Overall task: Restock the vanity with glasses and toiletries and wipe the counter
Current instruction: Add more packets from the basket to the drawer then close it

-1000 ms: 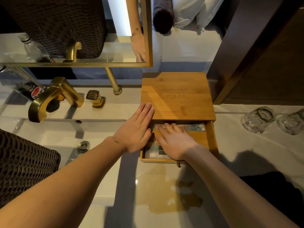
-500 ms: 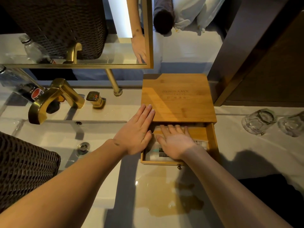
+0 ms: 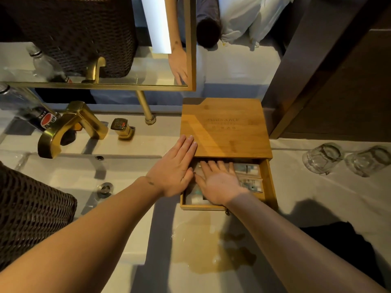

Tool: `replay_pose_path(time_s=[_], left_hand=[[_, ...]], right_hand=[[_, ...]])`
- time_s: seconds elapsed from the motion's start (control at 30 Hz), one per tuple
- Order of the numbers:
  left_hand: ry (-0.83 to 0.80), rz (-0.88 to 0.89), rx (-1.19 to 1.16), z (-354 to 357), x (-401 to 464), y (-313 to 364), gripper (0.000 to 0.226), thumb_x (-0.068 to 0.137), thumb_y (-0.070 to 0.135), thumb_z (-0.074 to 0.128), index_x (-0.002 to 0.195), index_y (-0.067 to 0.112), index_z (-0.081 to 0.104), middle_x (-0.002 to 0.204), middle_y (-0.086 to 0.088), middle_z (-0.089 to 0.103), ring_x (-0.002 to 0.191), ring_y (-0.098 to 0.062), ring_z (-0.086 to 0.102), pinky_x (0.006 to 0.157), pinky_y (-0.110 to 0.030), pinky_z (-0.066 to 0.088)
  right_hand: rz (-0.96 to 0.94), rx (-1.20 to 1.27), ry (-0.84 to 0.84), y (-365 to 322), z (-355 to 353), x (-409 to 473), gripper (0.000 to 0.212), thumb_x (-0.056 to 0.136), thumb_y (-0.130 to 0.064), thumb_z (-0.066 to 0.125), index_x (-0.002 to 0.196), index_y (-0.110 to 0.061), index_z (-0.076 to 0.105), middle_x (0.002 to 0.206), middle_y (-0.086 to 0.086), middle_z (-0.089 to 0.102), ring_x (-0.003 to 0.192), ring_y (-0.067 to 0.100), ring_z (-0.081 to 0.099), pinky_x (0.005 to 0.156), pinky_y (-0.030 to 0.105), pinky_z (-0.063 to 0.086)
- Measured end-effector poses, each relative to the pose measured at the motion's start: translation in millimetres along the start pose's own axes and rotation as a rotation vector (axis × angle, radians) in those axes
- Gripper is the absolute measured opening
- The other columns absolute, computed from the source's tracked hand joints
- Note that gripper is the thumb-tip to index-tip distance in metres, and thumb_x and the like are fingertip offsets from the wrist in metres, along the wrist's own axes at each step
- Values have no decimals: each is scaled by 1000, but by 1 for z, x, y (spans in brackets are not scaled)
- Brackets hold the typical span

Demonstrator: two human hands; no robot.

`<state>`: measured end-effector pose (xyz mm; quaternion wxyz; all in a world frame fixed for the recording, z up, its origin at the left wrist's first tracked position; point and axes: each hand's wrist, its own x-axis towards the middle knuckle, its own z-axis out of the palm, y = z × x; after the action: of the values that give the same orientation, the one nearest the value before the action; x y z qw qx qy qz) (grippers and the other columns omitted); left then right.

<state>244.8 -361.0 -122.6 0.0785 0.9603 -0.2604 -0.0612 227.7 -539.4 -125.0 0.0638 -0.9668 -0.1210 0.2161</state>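
Since half a second ago the drawer [image 3: 269, 182] of the wooden amenity box [image 3: 226, 129] has slid further out, so more packets show; a second earlier it stood about where it is now. My right hand [image 3: 219, 182] has come back with it and lies flat, palm down, on the toiletry packets [image 3: 249, 176] inside. Fingers straight, slightly spread, tips pointing under the box lid; they grip nothing.

My left hand [image 3: 173, 170] has stayed put: flat against the box's left side, fingers straight and together, tips on the front left corner of the lid, thumb beside the drawer's left wall.

Toiletries: pale packets with teal print, lying flat in the drawer, most visible to the right of my right hand and a few below it at the front left. Printing too small to read.

Glasses: two clear tumblers [image 3: 322, 158] [image 3: 369, 160] lie tilted on the white counter [image 3: 317, 197], well right of the box, just beside each other.

Brown puddle [image 3: 213, 248] on the counter in front of the drawer. A dark cloth [image 3: 342, 248] lies at the right, partly under my forearm. Left: gold faucet [image 3: 69, 127], a cola bottle [image 3: 31, 112] behind it, a wicker basket [image 3: 29, 218] at the edge.
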Motion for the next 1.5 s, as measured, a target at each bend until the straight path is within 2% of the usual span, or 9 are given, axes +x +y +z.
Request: replay_pose_path(time_s=[0.1,0.23,0.3,0.43,0.6,0.87,1.0,1.17,1.5], left_hand=[[-14,-17,5,-3,0,0,71,100,48,17,158,15,-8,166,-7,-14,147,-16,-27,112,-25,-22],[-28,-14,-31,-3,1,-2,68,101,52,14,154,25,-19,162,0,-24,142,-11,-36,112,-26,-23],[-35,-25,-65,-2,1,-1,68,101,53,15,152,29,-23,158,3,-30,138,-7,-42,112,-26,-22],[-66,-42,-82,-3,2,0,70,102,53,16,154,25,-21,156,4,-32,143,-10,-35,114,-27,-19],[-60,-65,-60,1,2,2,70,99,56,13,150,28,-25,157,4,-33,143,-10,-38,116,-29,-15],[-27,-64,-85,3,2,3,69,102,54,15,153,25,-21,163,-1,-27,140,-7,-41,114,-26,-19],[-37,-91,-160,1,3,4,70,102,56,16,154,25,-20,160,5,-29,140,-5,-39,116,-27,-14],[-26,-73,-185,-4,2,3,67,104,49,19,156,20,-13,159,6,-26,145,-7,-29,117,-24,-12],[-41,-72,-183,-4,0,4,67,104,44,19,157,17,-13,160,4,-27,147,-10,-27,117,-26,-13]], right_hand=[[-21,94,114,4,-1,-40,71,104,-55,31,163,-22,10,170,0,14,157,24,8,126,56,10],[186,720,627,-6,37,-120,37,94,-34,63,128,-42,50,120,-11,62,109,6,63,87,33,61],[466,986,642,-21,56,-133,34,91,-33,70,105,-54,47,98,-18,63,91,0,64,76,27,60],[772,1248,712,-39,81,-118,28,89,-36,74,96,-45,49,92,-16,64,89,6,64,70,21,50],[856,1153,662,-40,96,-105,32,90,-33,73,88,-55,50,93,-23,64,97,9,66,93,42,55],[858,1228,726,-41,107,-93,25,88,-27,76,84,-47,62,86,-21,72,91,7,70,94,47,57],[792,1219,724,-39,102,-93,34,89,-26,76,87,-57,63,73,-28,71,75,-5,69,82,38,60],[715,1061,721,-33,101,-94,28,87,-20,78,73,-38,63,67,-23,68,70,-4,68,67,25,60],[625,824,715,-29,91,-103,33,87,-19,79,73,-39,57,74,-18,67,72,-3,64,62,15,51]])
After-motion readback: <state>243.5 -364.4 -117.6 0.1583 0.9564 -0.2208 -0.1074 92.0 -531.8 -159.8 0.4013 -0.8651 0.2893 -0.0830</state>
